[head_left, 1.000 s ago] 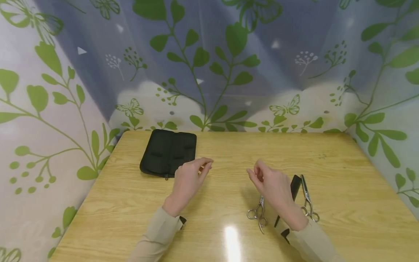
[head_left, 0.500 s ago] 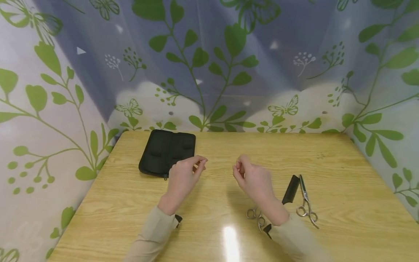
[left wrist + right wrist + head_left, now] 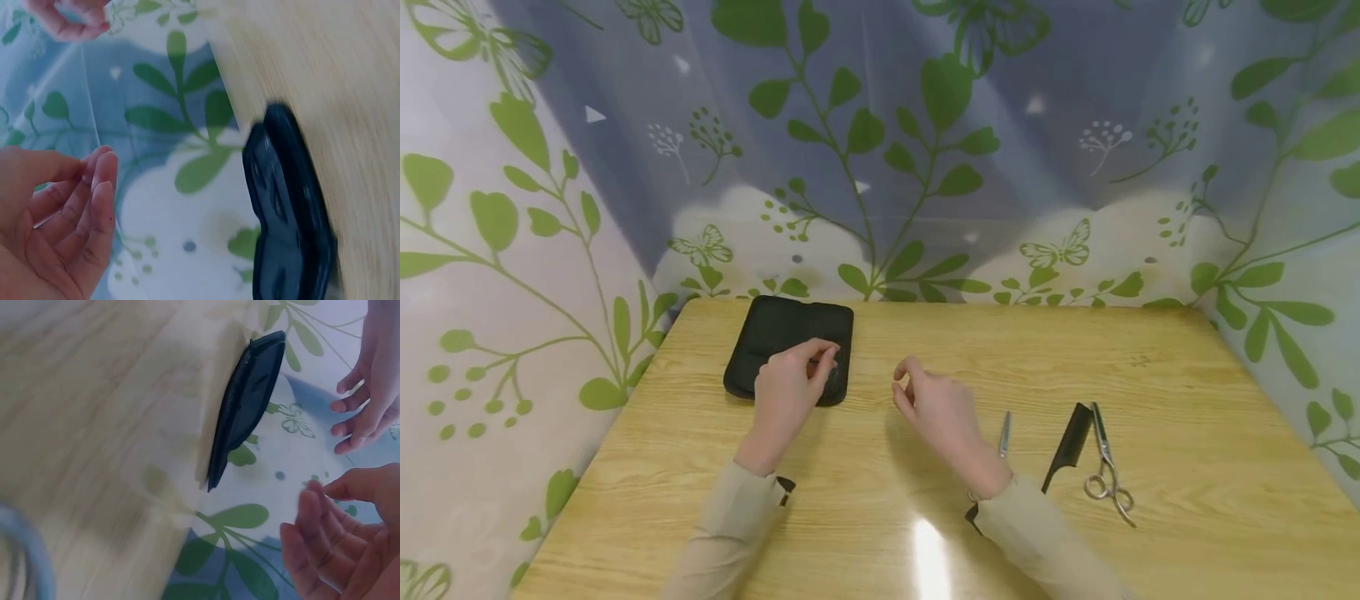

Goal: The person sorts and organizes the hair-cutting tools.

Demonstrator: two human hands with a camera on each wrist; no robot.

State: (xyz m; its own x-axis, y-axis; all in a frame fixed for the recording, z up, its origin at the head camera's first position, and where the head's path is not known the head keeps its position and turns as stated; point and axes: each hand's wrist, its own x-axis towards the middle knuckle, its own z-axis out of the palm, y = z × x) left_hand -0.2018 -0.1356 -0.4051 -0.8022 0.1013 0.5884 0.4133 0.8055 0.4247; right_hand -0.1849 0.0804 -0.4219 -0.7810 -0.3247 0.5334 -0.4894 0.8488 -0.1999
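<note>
Apparently a light case [image 3: 775,321], nothing in hand

Case lay spread out at the far left of the table [image 3: 1210,417], its inner slots showing in the left wrist view. I judged it light for its size: thin padded panels, somewhat stiff across each half, bending readily along the fold. Not fragile, to my eye. The dark cover looked fairly smooth, so it might slide on the wood if pushed; I rated the raised outer rim the surest hold, thumb above and fingers beneath, one side per hand.

Left hand [image 3: 784,392] hung above the case, fingers softly bent, thumb tip close to the fingertips, only a narrow gap left. I saw nothing in its grasp and, in the left wrist view, no contact with the case. Right hand [image 3: 942,410] was just right of the case, above bare wood, curved much the same and likewise empty. Whether thumb and fingertips met there, I could not tell.

Off to the right: scissors [image 3: 1004,435] partly hidden by the right wrist, then a comb [image 3: 1071,437], with a second pair [image 3: 1106,471] just beside it.
</note>
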